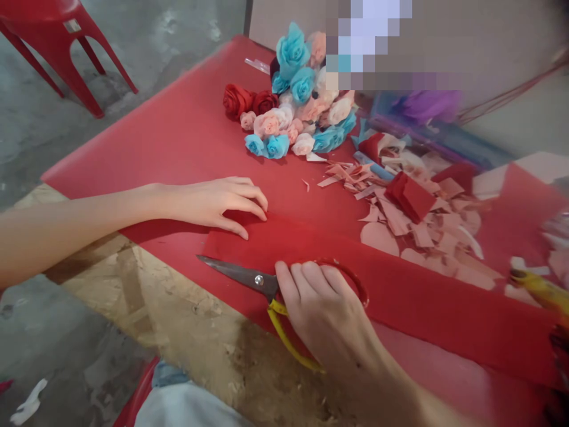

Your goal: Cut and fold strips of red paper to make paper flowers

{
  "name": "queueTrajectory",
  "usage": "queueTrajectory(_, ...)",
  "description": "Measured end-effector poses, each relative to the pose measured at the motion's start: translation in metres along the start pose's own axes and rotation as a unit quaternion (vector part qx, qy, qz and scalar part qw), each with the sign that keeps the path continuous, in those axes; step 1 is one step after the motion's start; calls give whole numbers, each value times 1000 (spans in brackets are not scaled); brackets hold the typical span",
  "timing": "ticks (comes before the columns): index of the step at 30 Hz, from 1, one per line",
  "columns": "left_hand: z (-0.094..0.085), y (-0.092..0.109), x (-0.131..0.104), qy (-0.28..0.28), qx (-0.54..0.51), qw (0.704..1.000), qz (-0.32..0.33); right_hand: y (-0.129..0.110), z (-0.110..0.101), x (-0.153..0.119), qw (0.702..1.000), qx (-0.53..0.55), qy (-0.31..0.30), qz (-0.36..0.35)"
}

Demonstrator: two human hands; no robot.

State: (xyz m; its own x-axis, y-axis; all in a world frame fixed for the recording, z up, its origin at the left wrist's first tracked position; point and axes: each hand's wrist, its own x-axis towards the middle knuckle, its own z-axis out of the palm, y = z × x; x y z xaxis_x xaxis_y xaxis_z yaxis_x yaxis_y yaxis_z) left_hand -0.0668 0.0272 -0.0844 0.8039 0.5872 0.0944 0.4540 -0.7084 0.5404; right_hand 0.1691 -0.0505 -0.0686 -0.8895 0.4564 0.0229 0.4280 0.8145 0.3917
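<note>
My left hand (226,204) rests with its fingers apart at the left end of a long red paper strip (422,290), fingertips touching it. Over the strip's near edge, my right hand (317,296) is wrapped round a pair of scissors (235,273). Their dark blades are together and point left; one handle is yellow, the other red. The fingers partly hide the handles. The strip stretches across to the right side of the view.
Blue, pink, white and red paper roses (288,112) are heaped at the back. Paper scraps (427,219) and a folded red piece (409,197) lie to the right. A yellow-handled tool (542,290) is at the right edge. A red stool (48,29) stands on the floor.
</note>
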Motion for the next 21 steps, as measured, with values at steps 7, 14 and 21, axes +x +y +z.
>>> queueTrajectory(7, 0, -1, 0, 0, 14, 1000, 7, -3, -5, -5, 997, 1, 67, -25)
queueTrajectory(14, 1, -1, 0, 10, 9, 1000, 15, -2, -8, -17, 995, 50, 82, 1)
queueTrajectory(21, -1, -1, -4, 1, -1, 1000, -3, 42, -11, -36, 966, 119, 122, 193)
